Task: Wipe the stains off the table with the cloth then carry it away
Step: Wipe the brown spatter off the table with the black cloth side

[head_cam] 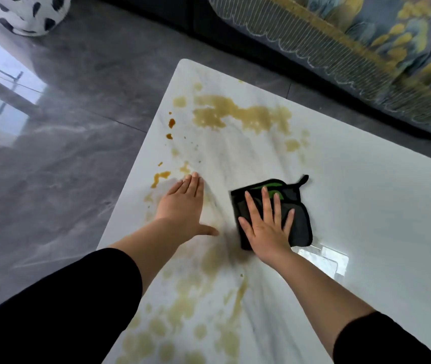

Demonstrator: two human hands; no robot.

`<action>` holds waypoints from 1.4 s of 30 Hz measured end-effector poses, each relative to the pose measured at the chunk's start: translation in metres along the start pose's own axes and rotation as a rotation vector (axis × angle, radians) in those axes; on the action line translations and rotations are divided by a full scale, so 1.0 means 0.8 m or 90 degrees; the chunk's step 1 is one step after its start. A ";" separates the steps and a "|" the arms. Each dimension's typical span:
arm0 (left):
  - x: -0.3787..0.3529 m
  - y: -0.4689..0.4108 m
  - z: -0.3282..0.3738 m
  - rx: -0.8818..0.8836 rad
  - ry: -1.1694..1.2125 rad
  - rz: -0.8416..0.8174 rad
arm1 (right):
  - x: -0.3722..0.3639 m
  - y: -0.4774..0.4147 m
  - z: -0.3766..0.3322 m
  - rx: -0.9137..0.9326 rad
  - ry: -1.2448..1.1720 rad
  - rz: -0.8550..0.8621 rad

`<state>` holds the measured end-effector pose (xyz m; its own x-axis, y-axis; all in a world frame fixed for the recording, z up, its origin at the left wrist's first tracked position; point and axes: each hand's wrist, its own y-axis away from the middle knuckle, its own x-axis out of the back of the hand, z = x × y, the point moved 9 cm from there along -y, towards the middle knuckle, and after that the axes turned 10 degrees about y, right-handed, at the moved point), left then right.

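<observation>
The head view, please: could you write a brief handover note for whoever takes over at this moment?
Left hand lies flat on the table, holding nothing.
Right hand presses the cloth flat, mid-table.
Done: little; only the middle strip looks smeared thin.
Left: the far stain, the near stains, the dark drops by the left edge, then carry the cloth away.

The white table [366,206] bears yellow-brown stains [222,111] across its left side and a black cloth [301,224] lying flat.

L hand [182,208]: flat, fingers together, thumb out, just left of cloth [299,219].
R hand [266,228]: flat, fingers spread, atop cloth.
</observation>
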<state>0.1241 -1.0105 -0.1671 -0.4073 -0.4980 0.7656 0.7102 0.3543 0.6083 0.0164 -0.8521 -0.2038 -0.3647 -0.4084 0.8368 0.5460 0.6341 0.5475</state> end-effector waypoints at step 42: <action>0.002 -0.013 0.010 0.015 -0.083 0.067 | 0.044 -0.077 0.116 -0.086 -0.017 0.028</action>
<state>0.1117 -1.0086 -0.1704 -0.4040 -0.3503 0.8450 0.7394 0.4188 0.5271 -0.1000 -0.8448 -0.2088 -0.3568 -0.3636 0.8605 0.6575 0.5567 0.5078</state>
